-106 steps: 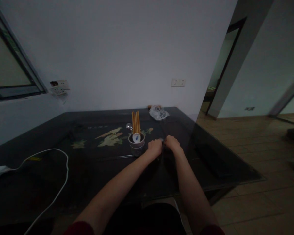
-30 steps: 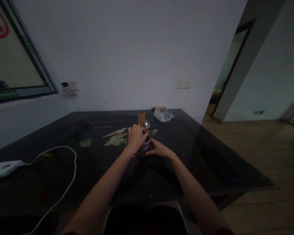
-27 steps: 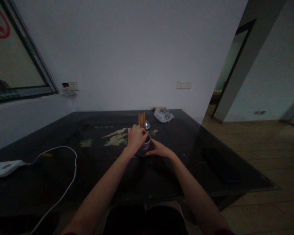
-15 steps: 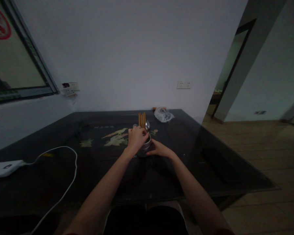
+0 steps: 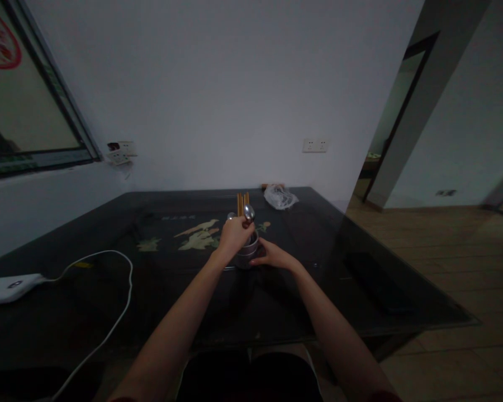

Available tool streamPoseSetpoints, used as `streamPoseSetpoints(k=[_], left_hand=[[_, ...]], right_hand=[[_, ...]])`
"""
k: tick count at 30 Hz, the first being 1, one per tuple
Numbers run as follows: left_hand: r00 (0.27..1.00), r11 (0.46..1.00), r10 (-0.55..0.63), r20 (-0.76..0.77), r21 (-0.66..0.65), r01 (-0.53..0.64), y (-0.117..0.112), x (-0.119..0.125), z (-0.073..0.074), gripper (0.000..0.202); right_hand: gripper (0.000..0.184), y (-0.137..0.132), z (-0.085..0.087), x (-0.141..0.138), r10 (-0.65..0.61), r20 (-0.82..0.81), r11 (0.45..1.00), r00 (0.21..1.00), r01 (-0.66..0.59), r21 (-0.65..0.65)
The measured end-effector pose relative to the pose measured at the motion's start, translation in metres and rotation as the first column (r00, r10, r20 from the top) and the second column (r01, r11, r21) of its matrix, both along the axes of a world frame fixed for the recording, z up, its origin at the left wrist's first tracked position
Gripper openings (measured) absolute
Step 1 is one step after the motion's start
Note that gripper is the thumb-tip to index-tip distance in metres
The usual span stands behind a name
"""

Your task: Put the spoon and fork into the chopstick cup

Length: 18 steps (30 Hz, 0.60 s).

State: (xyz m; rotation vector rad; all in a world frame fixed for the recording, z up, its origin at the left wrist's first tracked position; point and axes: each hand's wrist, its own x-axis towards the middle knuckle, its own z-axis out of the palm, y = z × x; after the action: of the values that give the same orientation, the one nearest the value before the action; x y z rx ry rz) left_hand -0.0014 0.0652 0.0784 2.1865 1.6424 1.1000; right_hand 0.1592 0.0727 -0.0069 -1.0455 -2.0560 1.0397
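Note:
A round metal holder (image 5: 246, 258) stands on the dark table in front of me, with several wooden chopsticks (image 5: 240, 203) upright in it. My left hand (image 5: 233, 235) is over its top, fingers pinched on a metal spoon (image 5: 249, 213) whose bowl points up. The spoon's handle is mostly hidden by the hand. Another shiny spoon bowl (image 5: 231, 215) shows just behind my left knuckles. My right hand (image 5: 275, 255) grips the holder's right side, thumb at the front and fingers behind the rim.
On the glass-topped table (image 5: 297, 301) a crumpled clear plastic bag (image 5: 279, 196) lies near the wall. A white device (image 5: 10, 287) with a white cable (image 5: 129, 279) is at the left. A dark flat object (image 5: 377, 282) lies at the right.
The spoon bowl has shifted slightly left and now sits in front of the chopsticks, above my left fingertips. My right hand has stayed on the holder.

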Motion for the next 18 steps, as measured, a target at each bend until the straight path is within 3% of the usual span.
streamPoseSetpoints(k=[9, 14, 18], left_hand=[[0.997, 0.996, -0.068, -0.041, -0.059, 0.066, 0.000, -0.005, 0.010, 0.021], [0.991, 0.992, -0.120, -0.051, -0.036, 0.119, 0.004, -0.007, 0.020, 0.022], [0.989, 0.993, -0.113, -0.092, 0.004, 0.114, 0.007, -0.005, 0.020, 0.024]], right_hand=[[0.061, -0.001, 0.001, 0.000, 0.001, 0.018, 1.000, 1.000, -0.001, 0.021], [0.066, -0.001, 0.002, 0.001, -0.017, 0.047, 1.000, 0.999, 0.017, 0.006], [0.064, 0.000, 0.002, 0.001, -0.025, 0.055, 0.999, 0.998, 0.024, 0.025]])
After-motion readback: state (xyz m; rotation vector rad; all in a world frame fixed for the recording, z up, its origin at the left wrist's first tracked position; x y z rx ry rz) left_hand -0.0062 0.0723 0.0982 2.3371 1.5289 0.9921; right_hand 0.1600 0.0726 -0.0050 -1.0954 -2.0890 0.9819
